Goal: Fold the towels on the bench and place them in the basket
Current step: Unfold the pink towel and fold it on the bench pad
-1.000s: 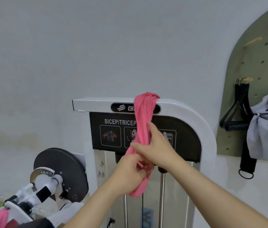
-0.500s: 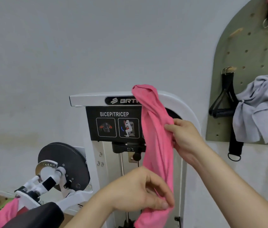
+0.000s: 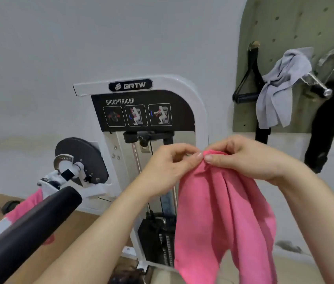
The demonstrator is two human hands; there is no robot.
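my left hand and right hand pinched the pink towel, no fold yet, grey towel waiting at 2 o'clock, basket unseen.

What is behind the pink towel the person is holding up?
The pink towel, pinched at its top by the left hand and right hand, hangs before the white bicep/tricep machine. Its weight stack shows left of the towel; the machine's lower right side is covered.

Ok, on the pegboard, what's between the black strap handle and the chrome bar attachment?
A crumpled grey cloth hangs there, touching the chrome bar attachment, beside the black strap handle, in the head view.
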